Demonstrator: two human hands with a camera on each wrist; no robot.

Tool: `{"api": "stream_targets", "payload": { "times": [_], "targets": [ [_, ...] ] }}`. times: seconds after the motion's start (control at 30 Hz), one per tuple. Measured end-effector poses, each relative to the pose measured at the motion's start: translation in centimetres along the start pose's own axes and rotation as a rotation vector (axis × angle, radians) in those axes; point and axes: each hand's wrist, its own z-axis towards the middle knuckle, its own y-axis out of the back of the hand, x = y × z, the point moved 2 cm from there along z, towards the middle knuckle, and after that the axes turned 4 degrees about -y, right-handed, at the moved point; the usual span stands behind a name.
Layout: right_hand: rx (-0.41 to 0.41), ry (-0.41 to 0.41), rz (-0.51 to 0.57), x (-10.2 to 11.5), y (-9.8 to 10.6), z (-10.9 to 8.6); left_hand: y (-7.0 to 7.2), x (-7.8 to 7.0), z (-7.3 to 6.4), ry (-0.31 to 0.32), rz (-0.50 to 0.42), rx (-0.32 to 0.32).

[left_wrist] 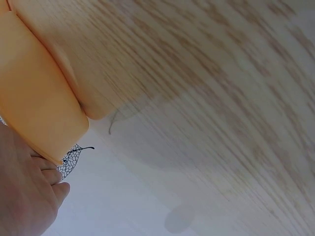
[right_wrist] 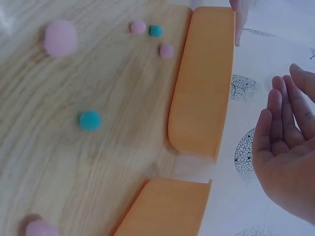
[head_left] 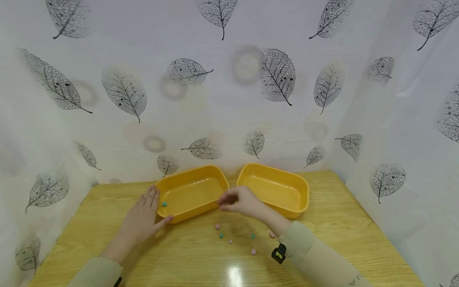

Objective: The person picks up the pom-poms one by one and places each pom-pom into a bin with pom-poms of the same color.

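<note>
Teal ball [head_left: 164, 204], perhaps fuzzy, in left tray [head_left: 195, 191], right tray [head_left: 274, 188] alongside, left grip [head_left: 142, 213] spread, right grip [head_left: 241, 201] apart

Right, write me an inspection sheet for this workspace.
Surface: wood-grain table, a bright glare spot near the front.
Job's things: two yellow trays, left tray and right tray, side by side; one teal ball inside the left one; four pink balls and two teal balls loose on the table.
Clutter: nothing seen.
Hands: left hand touches the left tray's rim; right hand is raised near its right end, nothing visible held.
Cables: nothing seen.
Surroundings: pale leaf-print curtain.
</note>
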Motion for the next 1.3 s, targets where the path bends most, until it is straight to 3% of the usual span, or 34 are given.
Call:
{"api": "stream_targets", "payload": {
  "times": [0.83, 1.3],
  "targets": [
    [0.071, -0.093, 0.054, -4.4, -2.9, -2.7, 0.0, -0.1, -0.1, -0.005, 0.008, -0.005],
    [0.104, -0.058, 0.078, -5.6, -4.0, -2.6, 0.2, -0.1, 0.0, 0.0, 0.015, -0.002]
  ]
}}
